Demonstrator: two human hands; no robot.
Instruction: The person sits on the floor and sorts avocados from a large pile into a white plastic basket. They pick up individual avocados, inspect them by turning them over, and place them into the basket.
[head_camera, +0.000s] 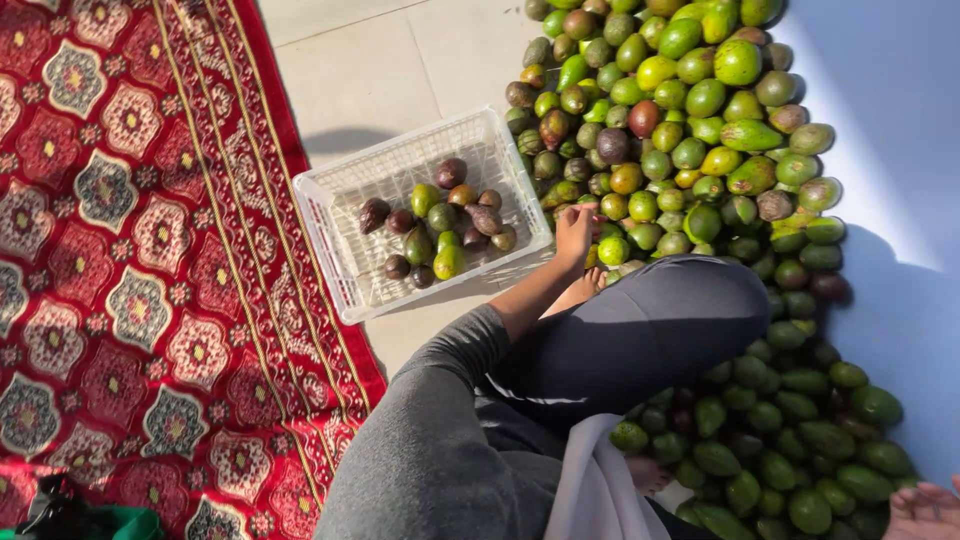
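Note:
My left hand (575, 236) reaches out from a grey sleeve to the near edge of a big pile of avocados (690, 130). Its fingers curl around one avocado there, which the hand mostly hides. Just left of the hand stands a white plastic basket (345, 260) on the tiled floor. It holds several avocados (440, 225), most of them dark brown and a few green. My right hand (925, 510) shows only partly in the bottom right corner, fingers spread and holding nothing, beside more green avocados (800, 450).
A red patterned carpet (130, 250) covers the floor on the left. My bent knee in dark trousers (650, 325) lies across the avocado pile, and a bare foot (650, 472) shows below it. A pale wall (890, 120) bounds the pile on the right.

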